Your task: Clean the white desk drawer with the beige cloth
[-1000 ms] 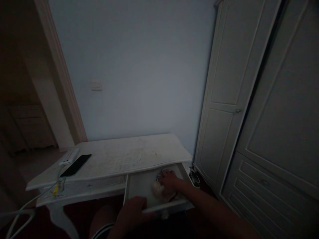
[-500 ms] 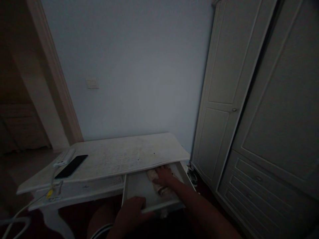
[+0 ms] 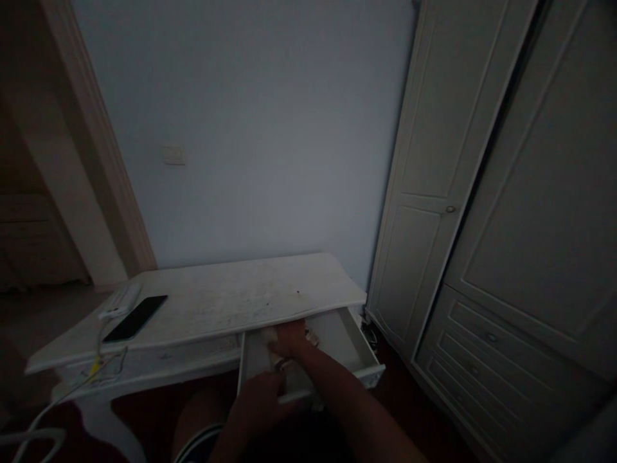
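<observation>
A drawer (image 3: 340,341) stands pulled out from under the right part of a white desk (image 3: 231,289). My left hand (image 3: 260,395) is closed over the drawer's front edge at its left side. Inside the drawer, toward the back left, my right hand (image 3: 290,339) presses on a crumpled pale cloth (image 3: 268,335) with a dark patterned part. The cloth shows on both sides of the hand. My right fingertips reach under the desktop's front edge and are hidden.
A dark phone (image 3: 135,318) and a white power strip (image 3: 120,301) lie on the desk's left end, with a cable (image 3: 62,402) hanging down. A wardrobe (image 3: 419,257) stands to the right. Dark shoes (image 3: 369,333) are on the floor beside the desk.
My right hand has moved the cloth from the drawer's right part to the back left. My left hand stays on the drawer front. The view has shifted slightly.
</observation>
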The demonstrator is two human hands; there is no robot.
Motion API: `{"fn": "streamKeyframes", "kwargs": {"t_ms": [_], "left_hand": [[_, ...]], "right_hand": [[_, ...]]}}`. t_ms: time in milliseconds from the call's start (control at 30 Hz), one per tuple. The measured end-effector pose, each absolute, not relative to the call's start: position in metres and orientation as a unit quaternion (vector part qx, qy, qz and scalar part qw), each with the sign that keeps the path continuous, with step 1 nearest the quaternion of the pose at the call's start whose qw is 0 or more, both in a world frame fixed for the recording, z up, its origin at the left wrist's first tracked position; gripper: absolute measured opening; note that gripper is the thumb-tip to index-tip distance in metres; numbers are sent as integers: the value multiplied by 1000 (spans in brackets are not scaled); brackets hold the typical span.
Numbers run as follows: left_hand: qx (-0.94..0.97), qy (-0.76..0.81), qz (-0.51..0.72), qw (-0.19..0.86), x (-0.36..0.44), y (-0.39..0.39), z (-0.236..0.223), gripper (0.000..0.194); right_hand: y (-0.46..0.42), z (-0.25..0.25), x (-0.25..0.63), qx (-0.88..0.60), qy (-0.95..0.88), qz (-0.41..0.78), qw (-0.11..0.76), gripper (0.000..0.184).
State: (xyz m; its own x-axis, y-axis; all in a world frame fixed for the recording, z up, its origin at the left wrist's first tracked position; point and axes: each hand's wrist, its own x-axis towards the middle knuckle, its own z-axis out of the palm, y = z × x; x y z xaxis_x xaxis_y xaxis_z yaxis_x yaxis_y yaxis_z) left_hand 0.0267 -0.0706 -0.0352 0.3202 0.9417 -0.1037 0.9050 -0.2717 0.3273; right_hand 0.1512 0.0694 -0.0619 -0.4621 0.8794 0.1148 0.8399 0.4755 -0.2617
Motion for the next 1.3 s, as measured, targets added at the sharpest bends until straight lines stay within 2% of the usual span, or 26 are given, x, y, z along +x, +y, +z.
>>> {"fn": "streamKeyframes", "kwargs": {"t_ms": [100,167,333,400,633,700,800,900,1100,1300], "left_hand": [[799,570,63,183,26,-69,-34,55],[802,563,71,187,26,-69,-32,59],[807,554,87,185,27,-70,-31,60],[800,563,77,194,26,-71,-31,58],[793,573,63,197,26,-74,-28,50],[788,581,62,192,25,-75,-29,50],[783,593,57,181,25,-74,-33,54],[786,591,55,173,25,-73,-35,55],[788,590,61,165,25,-74,-35,51],[796,581,63,156,27,-76,-34,53]], "right_hand": [[59,-65,131,-444,-887,83,96,89],[54,-67,126,-410,-906,65,76,90],[51,-69,139,-339,-940,9,33,53],[51,-69,147,-314,-949,-1,17,45],[40,-65,188,-243,-970,11,10,58],[41,-63,209,-267,-963,29,-2,64],[47,-62,240,-352,-934,54,-10,81],[56,-61,264,-467,-881,71,13,91],[75,-64,271,-604,-792,69,54,80],[89,-68,247,-630,-769,85,70,75]]}}
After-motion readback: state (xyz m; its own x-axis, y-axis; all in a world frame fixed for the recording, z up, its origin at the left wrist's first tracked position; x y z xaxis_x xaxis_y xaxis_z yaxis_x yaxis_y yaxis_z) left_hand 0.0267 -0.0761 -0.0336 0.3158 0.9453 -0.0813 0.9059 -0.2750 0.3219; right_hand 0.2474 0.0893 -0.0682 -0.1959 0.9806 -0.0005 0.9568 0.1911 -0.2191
